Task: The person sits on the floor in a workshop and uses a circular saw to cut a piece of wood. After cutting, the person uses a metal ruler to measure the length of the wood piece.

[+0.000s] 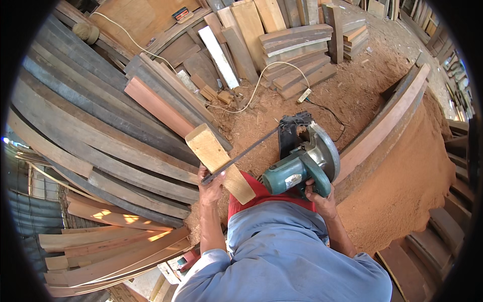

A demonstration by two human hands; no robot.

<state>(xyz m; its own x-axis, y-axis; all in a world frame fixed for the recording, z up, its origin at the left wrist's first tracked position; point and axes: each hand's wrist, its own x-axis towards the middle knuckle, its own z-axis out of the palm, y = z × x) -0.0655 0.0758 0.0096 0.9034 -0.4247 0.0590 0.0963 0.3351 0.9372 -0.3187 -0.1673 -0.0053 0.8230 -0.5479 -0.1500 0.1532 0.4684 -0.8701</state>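
In my right hand (319, 196) is the rear handle of a green circular saw (292, 173) with a silver blade guard. A long, narrow dark bar (241, 154), seemingly metal, runs from the saw's black front part down to my left hand (212, 185). That hand grips a short, thick block of pale wood (209, 149) together with the bar's end, and the bar lies across the block's upper face. The block is tilted in front of my red shorts. Some fingers of both hands are hidden behind what they hold.
Long dark planks (113, 139) fill the left side. Cut boards (298, 41) stand and lie stacked ahead. A white cable (260, 81) with a socket block (304, 95) crosses the sawdust floor. At right, a long beam (385, 124) borders heaped sawdust (400, 170).
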